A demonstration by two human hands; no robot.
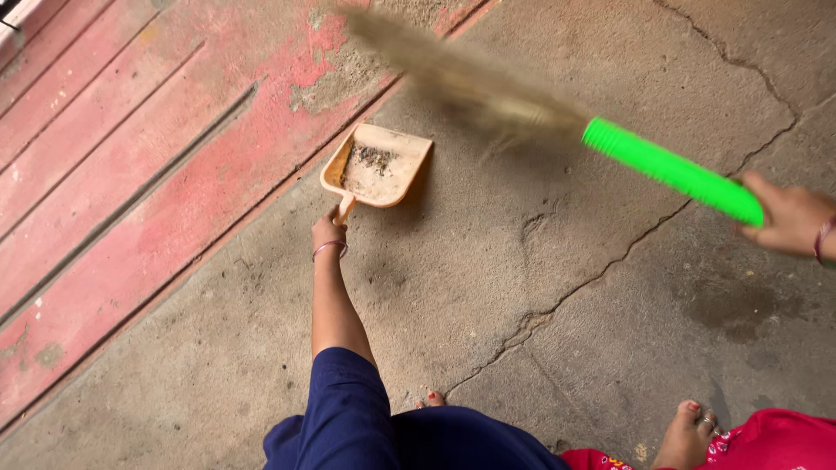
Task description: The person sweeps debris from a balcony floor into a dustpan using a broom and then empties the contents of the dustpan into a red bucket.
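My left hand (328, 233) grips the short handle of an orange dustpan (394, 150) that rests on the grey concrete floor, with dust and dark grit inside it. My right hand (791, 218) holds the bright green handle of a grass broom (670, 168). Its straw-coloured bristles (453, 74) are blurred and lie above and to the right of the dustpan's mouth. A thin bangle sits on each wrist.
Worn red painted steps (131, 174) run along the left. A long crack (610, 261) crosses the concrete. My bare feet (688, 433) and dark blue and red clothing (418, 439) show at the bottom edge.
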